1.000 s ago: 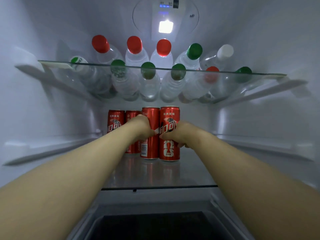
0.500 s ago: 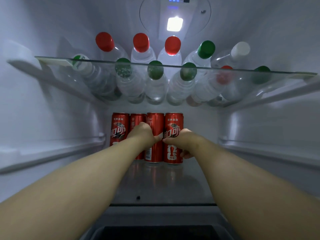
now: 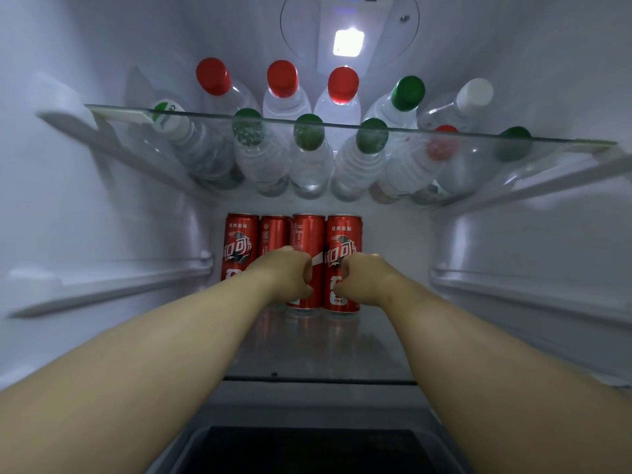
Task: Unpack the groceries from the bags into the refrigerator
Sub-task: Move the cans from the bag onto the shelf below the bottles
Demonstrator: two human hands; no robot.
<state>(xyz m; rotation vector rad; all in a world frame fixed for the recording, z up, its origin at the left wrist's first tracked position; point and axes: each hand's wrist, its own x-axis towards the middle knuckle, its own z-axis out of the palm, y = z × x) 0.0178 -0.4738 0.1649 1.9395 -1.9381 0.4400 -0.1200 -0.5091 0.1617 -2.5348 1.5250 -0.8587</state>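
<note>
Four red soda cans stand in a row at the back of the lower glass shelf (image 3: pixel 318 357). My left hand (image 3: pixel 287 275) is curled on the front of the third can (image 3: pixel 307 234), its thumb across the can's white stripe, and it hides the lower part of the second can (image 3: pixel 274 230). Around the rightmost can (image 3: pixel 343 241) my right hand (image 3: pixel 366 282) is curled, with fingers and thumb on its lower left side. The leftmost can (image 3: pixel 239 244) stands free.
Above, the upper glass shelf (image 3: pixel 119 112) carries several water bottles with red, green and white caps. Fridge side walls with rails flank the cans. Bare shelf lies right of the cans. A dark drawer (image 3: pixel 318 449) sits below the shelf front.
Both hands have slid the two right cans back until they stand level with the two left cans. The grips look looser now.
</note>
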